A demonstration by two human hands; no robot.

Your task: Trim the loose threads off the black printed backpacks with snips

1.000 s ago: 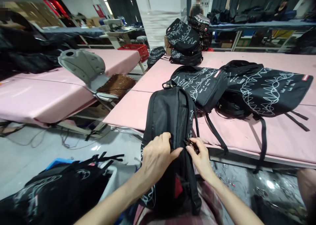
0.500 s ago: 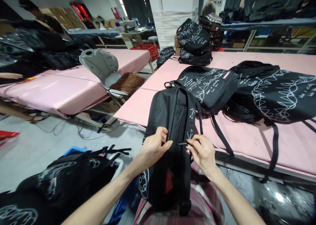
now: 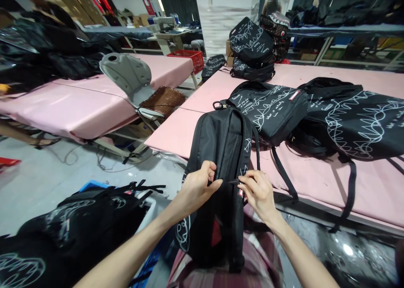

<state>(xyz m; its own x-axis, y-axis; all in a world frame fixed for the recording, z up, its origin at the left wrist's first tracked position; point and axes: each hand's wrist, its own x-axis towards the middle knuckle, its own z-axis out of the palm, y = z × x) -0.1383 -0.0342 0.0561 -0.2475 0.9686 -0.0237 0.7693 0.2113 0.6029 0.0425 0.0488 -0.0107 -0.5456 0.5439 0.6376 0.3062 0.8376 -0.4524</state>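
A black backpack (image 3: pixel 208 132) with white scribbled drawings leans upright against the pink table's edge, its side panel and shoulder strap facing me. Over the middle of that panel, my left hand (image 3: pixel 200 185) has its fingers curled in and its thumb pointing right; whatever they may pinch is hidden. My right hand (image 3: pixel 259 191), by the strap, pinches a slim dark pointed tool (image 3: pixel 232 182) whose tip points left, toward my left thumb. Its exact kind is too small to tell. A small red-and-white label (image 3: pixel 240 192) shows on the strap just below the fingers.
More printed black backpacks (image 3: pixel 274 111) lie on the pink table (image 3: pixel 176 130), with a stack (image 3: pixel 251 44) farther back. Lower left, a blue bin (image 3: pixel 94 186) holds backpacks. A grey chair (image 3: pixel 126 75) stands between tables. Co-workers are at the far left and far back.
The view has shifted slightly. Both hands stay at nearly the same place on the backpack, and the dark tool is still in my right fingers.
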